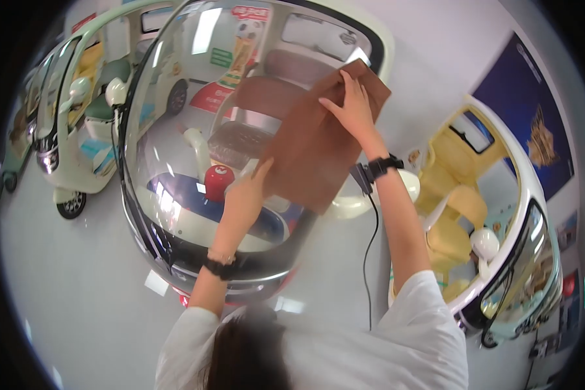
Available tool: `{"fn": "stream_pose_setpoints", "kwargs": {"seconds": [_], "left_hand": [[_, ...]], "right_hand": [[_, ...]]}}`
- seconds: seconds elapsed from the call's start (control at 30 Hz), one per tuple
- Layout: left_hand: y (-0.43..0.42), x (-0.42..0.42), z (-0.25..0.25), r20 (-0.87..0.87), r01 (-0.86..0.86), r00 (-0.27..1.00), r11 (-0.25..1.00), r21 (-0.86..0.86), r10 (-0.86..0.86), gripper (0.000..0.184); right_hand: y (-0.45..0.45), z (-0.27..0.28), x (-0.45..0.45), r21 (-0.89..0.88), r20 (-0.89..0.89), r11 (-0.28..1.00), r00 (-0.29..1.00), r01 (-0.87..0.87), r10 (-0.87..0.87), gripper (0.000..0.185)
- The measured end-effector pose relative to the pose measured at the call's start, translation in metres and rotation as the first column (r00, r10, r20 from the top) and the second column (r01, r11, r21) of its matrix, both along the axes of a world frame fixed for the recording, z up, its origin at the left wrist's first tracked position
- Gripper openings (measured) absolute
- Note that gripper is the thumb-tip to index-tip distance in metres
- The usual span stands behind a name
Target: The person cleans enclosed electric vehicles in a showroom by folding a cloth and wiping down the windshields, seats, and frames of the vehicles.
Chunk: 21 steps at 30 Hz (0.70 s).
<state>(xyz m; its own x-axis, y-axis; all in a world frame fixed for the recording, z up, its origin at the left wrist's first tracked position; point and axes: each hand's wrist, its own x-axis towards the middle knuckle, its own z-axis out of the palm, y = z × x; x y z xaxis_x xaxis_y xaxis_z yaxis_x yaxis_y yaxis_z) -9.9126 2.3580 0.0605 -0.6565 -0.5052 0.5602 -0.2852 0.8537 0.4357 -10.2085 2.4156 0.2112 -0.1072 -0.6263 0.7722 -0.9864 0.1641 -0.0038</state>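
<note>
A brown cloth (315,146) is stretched out in front of me, raised before the windshield of a small vehicle. My right hand (355,110) grips its upper part, the thumb and fingers apart over a fold near the top edge. Down at the lower left edge, my left hand (245,198) holds the cloth with the index finger along it; its other fingers are partly hidden. Each wrist carries a dark band, and a black cable hangs by the right one.
The small vehicle's windshield (169,156) curves close behind the cloth, with brown seats (260,97) inside. A cream vehicle with yellow seats (452,221) stands at the right, and a pale green one (78,162) at the left. Grey floor (97,286) lies below.
</note>
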Motion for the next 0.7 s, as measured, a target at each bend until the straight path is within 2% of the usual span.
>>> {"fn": "stream_pose_setpoints", "kwargs": {"seconds": [0.03,0.07,0.13,0.2,0.27,0.3,0.4,0.43,0.53,0.57,0.67,0.7], "left_hand": [[-0.004,0.002,-0.006,-0.011,-0.034,0.999,0.999,0.0,0.034,0.061],[-0.007,0.005,-0.01,-0.021,-0.067,0.998,0.998,0.0,0.067,0.064],[-0.006,0.019,-0.02,0.101,-0.142,0.986,0.984,0.11,0.131,0.064],[-0.012,0.025,-0.019,0.129,-0.211,0.973,0.96,0.184,0.19,0.059],[-0.014,0.037,-0.032,0.074,-0.294,0.956,0.94,0.175,0.285,0.057],[-0.014,0.044,-0.039,0.103,-0.325,0.946,0.912,0.249,0.309,0.058],[-0.011,0.073,-0.063,0.255,-0.432,0.895,0.851,0.298,0.365,0.077],[-0.01,0.085,-0.082,0.197,-0.422,0.905,0.858,0.294,0.378,0.077],[0.002,0.114,-0.106,0.275,-0.517,0.852,0.8,0.304,0.446,0.077],[0.007,0.123,-0.113,0.375,-0.571,0.801,0.783,0.244,0.467,0.078],[0.02,0.149,-0.157,0.494,-0.644,0.717,0.739,0.198,0.492,0.081],[0.024,0.155,-0.177,0.567,-0.669,0.654,0.733,0.125,0.5,0.084]], "right_hand": [[-0.003,0.006,0.006,0.013,0.016,1.0,1.0,0.006,-0.007,0.084],[-0.018,0.017,0.01,0.043,-0.039,0.997,0.997,-0.064,0.066,0.084],[-0.05,0.016,0.018,0.138,-0.093,0.971,0.973,-0.197,0.211,0.084],[-0.089,0.012,0.029,0.145,-0.161,0.967,0.959,-0.211,0.234,0.083],[-0.127,0.004,0.052,0.151,-0.21,0.963,0.945,-0.221,0.25,0.082],[-0.144,-0.004,0.068,0.178,-0.207,0.95,0.934,-0.255,0.29,0.081],[-0.197,-0.039,0.122,0.226,-0.22,0.912,0.894,-0.343,0.391,0.08],[-0.213,-0.055,0.142,0.234,-0.238,0.903,0.879,-0.361,0.414,0.08],[-0.244,-0.112,0.201,0.31,-0.245,0.866,0.847,-0.393,0.472,0.081],[-0.252,-0.13,0.222,0.338,-0.243,0.852,0.838,-0.399,0.489,0.081],[-0.259,-0.182,0.277,0.437,-0.249,0.803,0.804,-0.404,0.54,0.083],[-0.257,-0.196,0.291,0.471,-0.22,0.778,0.799,-0.416,0.56,0.082]]}}
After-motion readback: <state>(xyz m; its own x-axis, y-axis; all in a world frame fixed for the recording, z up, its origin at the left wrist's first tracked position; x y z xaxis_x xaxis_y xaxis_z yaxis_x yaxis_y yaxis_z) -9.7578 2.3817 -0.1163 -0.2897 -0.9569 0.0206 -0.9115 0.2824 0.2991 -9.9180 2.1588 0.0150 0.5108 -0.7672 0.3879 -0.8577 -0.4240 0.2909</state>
